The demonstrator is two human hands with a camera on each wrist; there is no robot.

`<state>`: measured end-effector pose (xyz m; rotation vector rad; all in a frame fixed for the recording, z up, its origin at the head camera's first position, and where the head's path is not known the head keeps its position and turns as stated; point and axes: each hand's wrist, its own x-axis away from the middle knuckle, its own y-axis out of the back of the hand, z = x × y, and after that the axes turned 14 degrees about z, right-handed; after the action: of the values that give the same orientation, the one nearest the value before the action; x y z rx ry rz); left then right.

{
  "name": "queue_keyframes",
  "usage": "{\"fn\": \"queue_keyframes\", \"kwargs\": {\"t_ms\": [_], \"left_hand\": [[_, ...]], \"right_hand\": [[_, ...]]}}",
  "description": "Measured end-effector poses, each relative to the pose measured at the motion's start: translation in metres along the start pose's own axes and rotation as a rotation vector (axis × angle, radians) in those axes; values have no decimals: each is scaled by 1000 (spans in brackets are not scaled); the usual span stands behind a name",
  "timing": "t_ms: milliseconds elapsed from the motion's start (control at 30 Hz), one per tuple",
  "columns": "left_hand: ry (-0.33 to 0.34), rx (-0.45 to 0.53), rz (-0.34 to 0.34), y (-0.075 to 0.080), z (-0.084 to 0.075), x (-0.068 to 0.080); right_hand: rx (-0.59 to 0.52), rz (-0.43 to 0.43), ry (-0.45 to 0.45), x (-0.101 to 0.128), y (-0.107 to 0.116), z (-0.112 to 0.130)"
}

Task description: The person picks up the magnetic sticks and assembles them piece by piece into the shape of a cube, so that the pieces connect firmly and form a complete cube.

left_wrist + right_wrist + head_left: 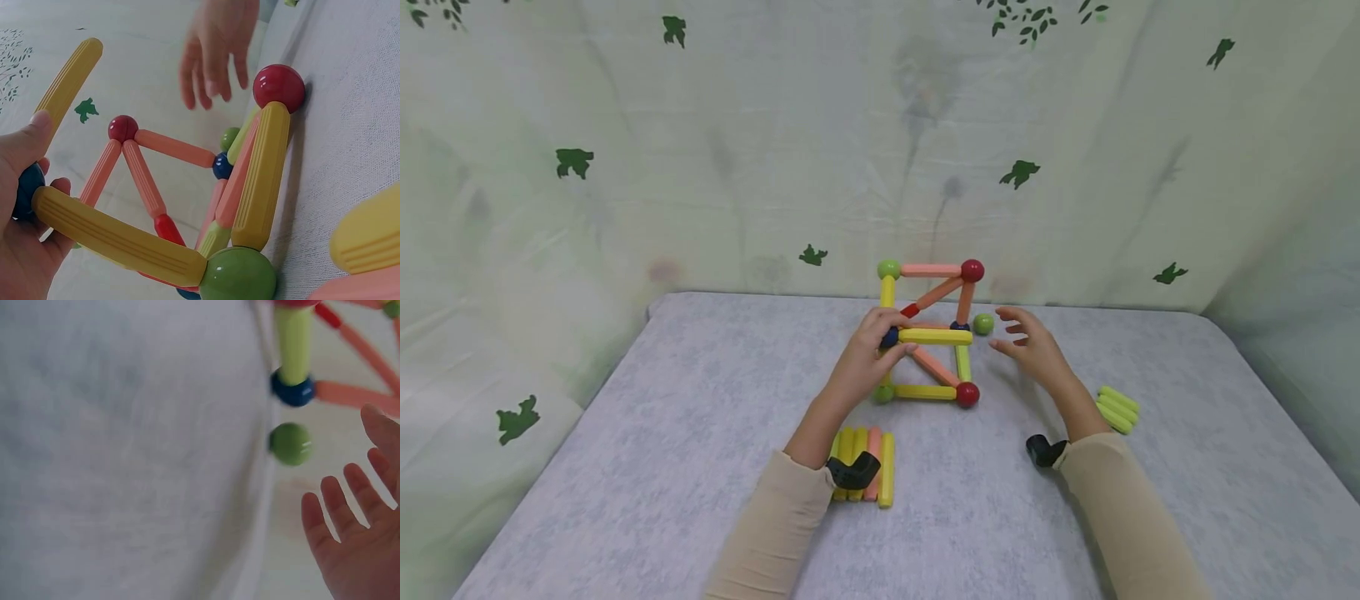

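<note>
A frame of magnetic rods and balls stands on the table, with red balls (pixel 967 394) and green balls (pixel 888 269) at its corners. My left hand (pixel 867 354) grips a dark blue ball (pixel 28 190) on its near side, the thumb lying against a yellow rod (pixel 936 337) that sticks out from this ball. Another yellow rod (pixel 119 236) joins the blue ball to a green ball (pixel 237 276) low on the frame. Right of the frame, my right hand (pixel 1036 348) hovers with fingers spread, holding nothing. Near its fingertips a loose green ball (pixel 290 444) sits on the table.
Several yellow rods and a pink rod (pixel 873 467) lie side by side at the front, partly under my left wrist. Beyond my right forearm is a small stack of lime rods (pixel 1117 409). A patterned cloth backdrop (pixel 737 167) hangs behind the table (pixel 715 400).
</note>
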<state>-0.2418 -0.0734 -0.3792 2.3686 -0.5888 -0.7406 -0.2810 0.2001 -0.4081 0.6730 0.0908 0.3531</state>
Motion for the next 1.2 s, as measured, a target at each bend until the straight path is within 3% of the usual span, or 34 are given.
{"fn": "queue_keyframes", "kwargs": {"t_ms": [167, 333, 467, 600, 700, 867, 1200], "left_hand": [[-14, 5, -1, 0, 2, 1], [-10, 16, 8, 0, 1, 1], [-8, 24, 6, 0, 1, 1], [-8, 31, 2, 0, 1, 1], [-4, 30, 6, 1, 1, 1], [2, 29, 7, 0, 1, 1], [-9, 27, 26, 1, 1, 2]], "right_hand": [[15, 102, -141, -27, 1, -15], [69, 183, -195, -42, -1, -18], [115, 173, -226, -46, -5, -15], [77, 120, -253, -40, -5, -10], [22, 48, -200, -29, 0, -6], [-33, -48, -31, -2, 7, 5], [-52, -52, 282, 49, -3, 45]]}}
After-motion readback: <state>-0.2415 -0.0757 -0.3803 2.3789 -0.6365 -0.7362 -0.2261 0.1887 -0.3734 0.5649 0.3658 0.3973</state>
